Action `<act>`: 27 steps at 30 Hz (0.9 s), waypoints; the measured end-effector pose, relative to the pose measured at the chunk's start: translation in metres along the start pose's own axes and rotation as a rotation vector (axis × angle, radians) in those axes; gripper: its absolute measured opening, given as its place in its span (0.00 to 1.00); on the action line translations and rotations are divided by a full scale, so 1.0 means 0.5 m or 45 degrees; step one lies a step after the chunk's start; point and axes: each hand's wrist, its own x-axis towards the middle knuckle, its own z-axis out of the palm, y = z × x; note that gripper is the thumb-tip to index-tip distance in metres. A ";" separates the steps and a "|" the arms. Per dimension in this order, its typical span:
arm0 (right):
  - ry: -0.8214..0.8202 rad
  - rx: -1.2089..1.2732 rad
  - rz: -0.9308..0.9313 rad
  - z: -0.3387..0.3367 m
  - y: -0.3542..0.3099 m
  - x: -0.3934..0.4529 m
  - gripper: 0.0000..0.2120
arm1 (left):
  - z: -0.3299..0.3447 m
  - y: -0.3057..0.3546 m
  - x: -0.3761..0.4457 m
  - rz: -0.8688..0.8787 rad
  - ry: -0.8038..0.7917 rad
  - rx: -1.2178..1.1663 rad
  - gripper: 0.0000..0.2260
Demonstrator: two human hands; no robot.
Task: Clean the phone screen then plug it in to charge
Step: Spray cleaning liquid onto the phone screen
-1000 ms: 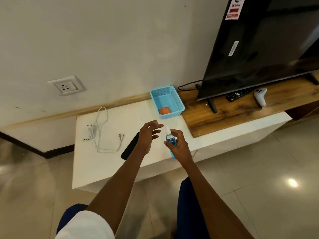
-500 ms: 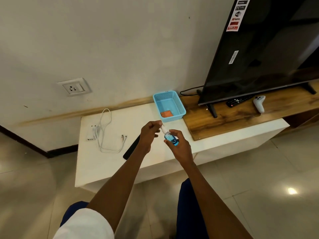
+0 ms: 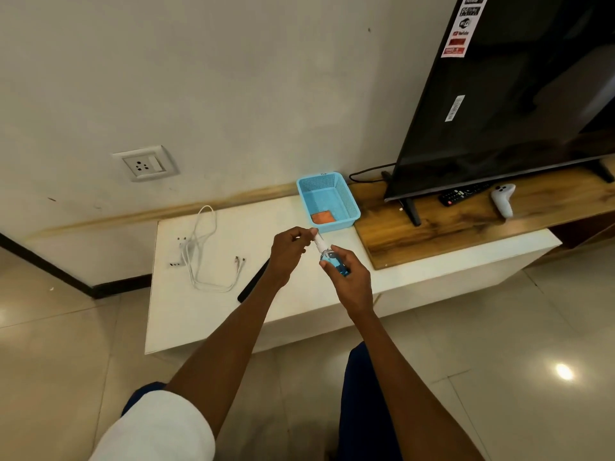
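Blue liquid fills the small spray bottle [image 3: 334, 261] gripped in the right hand [image 3: 349, 281], fingers closed around its body. The left hand [image 3: 288, 252] pinches what looks like its white cap [image 3: 318, 239]. Below the left forearm, the black phone [image 3: 254, 282] lies on the white table [image 3: 206, 314] beside a white charger cable [image 3: 199, 257].

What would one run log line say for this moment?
stage: opening spray | right hand: holds small blue-liquid spray bottle | left hand: grip on its white cap | black phone: flat on white cabinet top
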 end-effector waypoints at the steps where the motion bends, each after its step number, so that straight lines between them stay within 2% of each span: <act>1: 0.003 0.073 0.032 0.001 0.000 -0.003 0.18 | 0.000 0.000 0.000 -0.003 -0.003 0.014 0.09; 5: -0.049 0.316 0.188 -0.002 -0.005 -0.001 0.15 | -0.003 0.000 0.002 0.025 -0.033 0.090 0.08; 9: -0.122 0.334 0.268 -0.015 0.002 0.005 0.13 | -0.014 0.009 0.007 0.094 -0.156 0.282 0.07; 13: -0.192 0.153 0.245 -0.023 0.019 0.028 0.18 | -0.019 0.012 0.022 0.154 -0.220 0.383 0.08; 15: -0.163 0.002 0.195 -0.024 0.030 0.049 0.21 | -0.016 0.011 0.032 0.172 -0.121 0.374 0.11; 19: -0.073 -0.202 0.139 -0.020 0.053 0.109 0.22 | -0.020 0.003 0.067 0.157 0.030 0.601 0.12; 24: -0.006 -0.253 0.121 -0.015 0.056 0.208 0.26 | -0.025 -0.016 0.126 0.247 -0.052 1.004 0.15; 27: -0.021 -0.310 0.131 -0.012 0.061 0.262 0.27 | -0.021 -0.044 0.152 0.222 -0.103 1.111 0.16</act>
